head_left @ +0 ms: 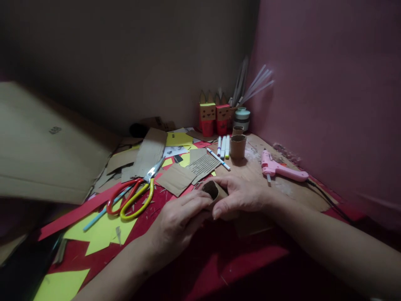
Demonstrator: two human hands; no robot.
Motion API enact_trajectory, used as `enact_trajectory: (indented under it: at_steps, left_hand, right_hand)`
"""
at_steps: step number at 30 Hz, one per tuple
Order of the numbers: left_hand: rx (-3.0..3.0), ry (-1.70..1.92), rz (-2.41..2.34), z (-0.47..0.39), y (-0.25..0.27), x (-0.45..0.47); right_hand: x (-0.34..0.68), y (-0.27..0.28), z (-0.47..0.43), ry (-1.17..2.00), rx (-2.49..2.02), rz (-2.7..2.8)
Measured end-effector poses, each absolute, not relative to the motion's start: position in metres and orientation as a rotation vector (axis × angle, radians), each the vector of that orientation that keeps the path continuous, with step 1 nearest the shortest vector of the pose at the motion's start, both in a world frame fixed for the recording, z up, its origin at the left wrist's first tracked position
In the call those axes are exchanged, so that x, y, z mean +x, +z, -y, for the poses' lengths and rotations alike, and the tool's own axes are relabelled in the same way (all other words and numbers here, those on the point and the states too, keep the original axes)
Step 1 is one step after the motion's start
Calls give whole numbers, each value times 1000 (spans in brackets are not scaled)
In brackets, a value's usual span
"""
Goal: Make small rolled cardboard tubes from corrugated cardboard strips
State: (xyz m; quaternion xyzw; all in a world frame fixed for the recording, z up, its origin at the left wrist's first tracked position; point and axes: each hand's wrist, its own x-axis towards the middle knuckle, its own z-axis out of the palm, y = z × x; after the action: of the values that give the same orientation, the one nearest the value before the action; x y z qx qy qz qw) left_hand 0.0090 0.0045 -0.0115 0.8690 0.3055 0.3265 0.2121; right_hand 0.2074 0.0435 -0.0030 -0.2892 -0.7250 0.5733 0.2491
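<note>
Between my two hands is a short cardboard tube [222, 193], tilted so its dark open end faces me. My left hand [183, 215] has its fingers wrapped on the tube's left side and near its rim. On the other side, my right hand [242, 195] grips it with the thumb in front and fingers behind. Part of the tube is hidden by the fingers. Just beyond lie cardboard pieces [176, 179], one with exposed ridges [203, 165]. Two more cardboard tubes [238, 147] stand upright farther back.
Scissors [137, 200] with red and yellow handles lie left. A pink glue gun [282, 169] with a cord lies right. Markers [223, 147], yellow paper [103, 232] and a red strip [78, 211] are spread about. Decorated red figures [207, 125] and a lidded jar [242, 119] stand behind.
</note>
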Motion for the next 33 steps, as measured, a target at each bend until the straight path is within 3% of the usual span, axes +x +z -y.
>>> enact_trajectory:
  at_steps: [14, 27, 30, 33]
  left_hand:
    - [1416, 830, -1028, -8, 4, 8]
    - [1010, 779, -881, -36, -19, -1]
    - [969, 827, -892, -39, -23, -2]
    - [938, 954, -936, -39, -23, -2]
  right_hand:
    - [201, -22, -45, 2214, -592, 1435]
    - [190, -32, -53, 2458, -525, 1216]
    - [192, -30, -53, 2335, -662, 1289]
    - [196, -23, -49, 1691, -949, 1409]
